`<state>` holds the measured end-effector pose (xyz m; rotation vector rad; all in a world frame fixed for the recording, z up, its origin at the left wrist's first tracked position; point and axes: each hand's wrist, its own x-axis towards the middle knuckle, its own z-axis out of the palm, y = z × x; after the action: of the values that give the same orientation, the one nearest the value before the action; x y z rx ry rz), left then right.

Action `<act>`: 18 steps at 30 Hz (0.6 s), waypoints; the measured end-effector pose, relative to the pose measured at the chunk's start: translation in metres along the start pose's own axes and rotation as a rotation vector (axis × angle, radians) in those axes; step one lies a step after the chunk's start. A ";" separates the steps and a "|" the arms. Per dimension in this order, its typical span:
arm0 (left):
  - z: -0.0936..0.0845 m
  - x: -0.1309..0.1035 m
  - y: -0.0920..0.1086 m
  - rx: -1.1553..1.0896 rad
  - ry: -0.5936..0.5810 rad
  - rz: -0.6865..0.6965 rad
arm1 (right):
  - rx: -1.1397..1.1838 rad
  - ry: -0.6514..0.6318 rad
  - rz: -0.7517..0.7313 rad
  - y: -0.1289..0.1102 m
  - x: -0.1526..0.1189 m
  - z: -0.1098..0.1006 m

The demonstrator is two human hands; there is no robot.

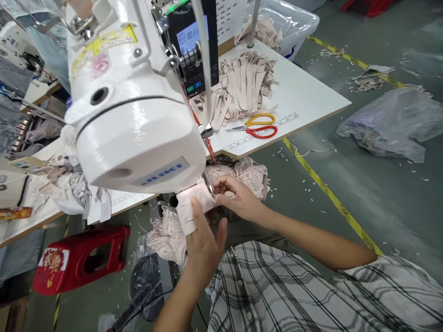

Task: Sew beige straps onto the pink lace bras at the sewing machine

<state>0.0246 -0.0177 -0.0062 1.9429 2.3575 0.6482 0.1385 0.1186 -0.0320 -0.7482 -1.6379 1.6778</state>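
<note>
A smooth pale pink fabric piece (187,212) lies under the head of a white sewing machine (138,143), lit near the needle area. My left hand (204,249) rests on its near part, fingers stretched out and thumb held apart. At the piece's right edge, beside the metal guard, my right hand (240,200) has thumb and forefinger pinched together on the fabric. Lacy bra cups (254,180) bulge out behind my right hand. More lace fabric (169,235) hangs left of my left hand. The machine head hides the needle.
Thread snips (259,127) with yellow and red handles lie on the white table (311,92) near a heap of beige strips (245,85). A clear bin (297,27) stands behind. A red stool (83,260) is lower left; a plastic bag (391,120) lies on the floor.
</note>
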 end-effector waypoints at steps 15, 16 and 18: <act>-0.011 -0.017 0.007 -0.383 -0.276 -0.009 | 0.147 -0.068 0.180 -0.015 -0.041 -0.016; -0.018 -0.015 0.002 -0.382 -0.199 0.006 | 0.115 -0.110 0.184 -0.015 -0.043 -0.014; -0.028 -0.012 -0.005 -0.336 -0.031 0.129 | 0.058 -0.253 0.192 -0.015 -0.045 -0.008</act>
<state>0.0145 -0.0384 0.0151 1.9442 1.9616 0.9430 0.1733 0.0882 -0.0201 -0.7062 -1.7233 2.0169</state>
